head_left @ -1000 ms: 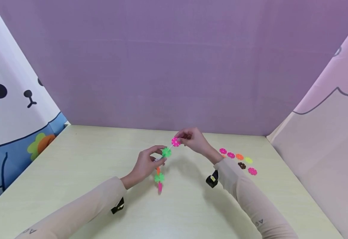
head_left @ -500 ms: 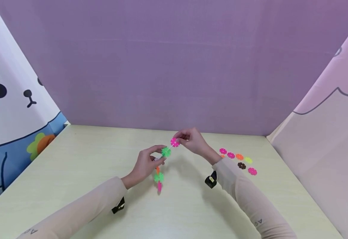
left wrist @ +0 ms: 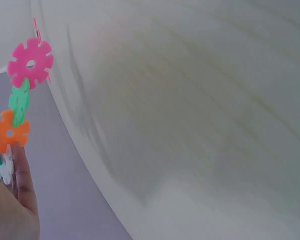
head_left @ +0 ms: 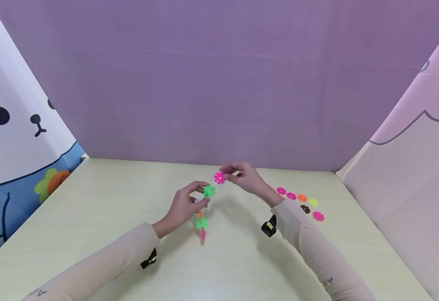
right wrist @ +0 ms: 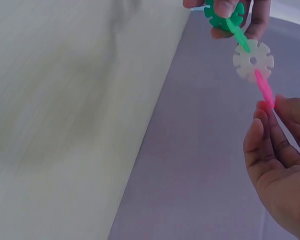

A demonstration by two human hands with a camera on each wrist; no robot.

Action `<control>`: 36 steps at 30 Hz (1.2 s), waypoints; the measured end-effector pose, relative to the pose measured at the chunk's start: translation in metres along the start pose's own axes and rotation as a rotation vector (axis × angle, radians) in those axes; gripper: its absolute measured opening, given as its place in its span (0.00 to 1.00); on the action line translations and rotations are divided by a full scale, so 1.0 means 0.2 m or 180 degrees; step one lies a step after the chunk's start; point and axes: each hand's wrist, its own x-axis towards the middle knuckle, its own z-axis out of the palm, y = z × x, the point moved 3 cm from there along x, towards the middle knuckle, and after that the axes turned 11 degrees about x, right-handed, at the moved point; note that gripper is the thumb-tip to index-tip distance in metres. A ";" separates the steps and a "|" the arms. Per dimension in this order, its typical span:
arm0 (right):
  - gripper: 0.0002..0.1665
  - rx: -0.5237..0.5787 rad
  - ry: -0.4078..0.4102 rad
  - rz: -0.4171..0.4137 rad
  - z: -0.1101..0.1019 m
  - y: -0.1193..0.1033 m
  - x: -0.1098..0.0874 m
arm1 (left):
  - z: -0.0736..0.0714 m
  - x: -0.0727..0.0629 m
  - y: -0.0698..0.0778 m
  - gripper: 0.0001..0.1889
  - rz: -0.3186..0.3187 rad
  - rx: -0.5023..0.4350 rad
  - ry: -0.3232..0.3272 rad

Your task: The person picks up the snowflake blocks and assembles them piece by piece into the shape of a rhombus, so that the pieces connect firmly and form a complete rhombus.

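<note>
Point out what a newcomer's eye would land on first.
Probably the chain of bright notched discs, held by the left hand and right hand mid-frame in the head view. Next, the cartoon face at its left edge, then the loose discs on the table by the right sleeve.

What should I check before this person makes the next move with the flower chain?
1. Right hand has the pink piece: ok, pinched at its edge.
2. Pink piece meets the white piece: ok, their edges are joined.
3. That joint is firm: cannot tell.
4. Left hand steadies the chain: ok, its thumb lies on a green piece.
5. Hanging end is off the table: cannot tell.
6. Spare pieces are available: ok, several lie toward the right.
</note>
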 end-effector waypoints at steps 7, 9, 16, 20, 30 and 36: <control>0.11 -0.0232 0.0108 0.0052 -0.11 0.07 -0.10 | 0.00 0.00 -0.02 0.24 0.0026 -0.0086 -0.0026; 0.10 -0.0338 0.0109 0.0079 -0.14 0.10 -0.15 | -0.01 -0.01 -0.01 0.25 0.0053 -0.0098 -0.0034; 0.09 -0.0632 0.0093 0.0318 -0.27 0.27 -0.32 | -0.06 -0.05 0.11 0.25 0.0091 -0.0076 -0.0085; 0.09 -0.0786 0.0114 0.0435 -0.33 0.36 -0.42 | -0.08 -0.06 0.13 0.24 0.0115 -0.0096 -0.0092; 0.09 -0.1056 -0.0045 0.0719 -0.45 0.51 -0.59 | -0.09 -0.07 0.12 0.23 0.0092 -0.0164 -0.0116; 0.09 -0.1084 -0.0136 0.0937 -0.48 0.52 -0.65 | -0.10 -0.07 0.13 0.24 0.0099 -0.0156 -0.0122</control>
